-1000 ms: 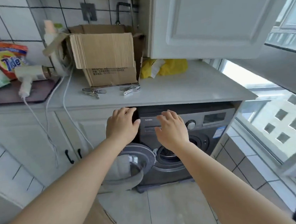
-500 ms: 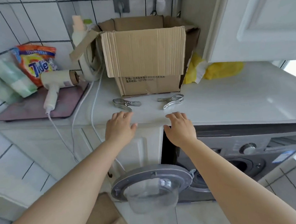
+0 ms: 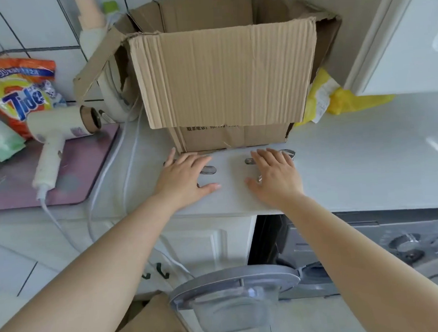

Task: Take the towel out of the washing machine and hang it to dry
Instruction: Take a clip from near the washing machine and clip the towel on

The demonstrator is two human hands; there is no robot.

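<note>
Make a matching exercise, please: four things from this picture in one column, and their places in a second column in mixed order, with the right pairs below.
Things:
1. hair dryer
2. detergent bag
3. yellow bag
4. washing machine door

Places:
A. open, below the counter edge
B. right of the cardboard box, under the white cabinet
C. lying on the pink mat
D. against the tiled wall, far left

Pairs: 1-C, 2-D, 3-B, 4-A
</note>
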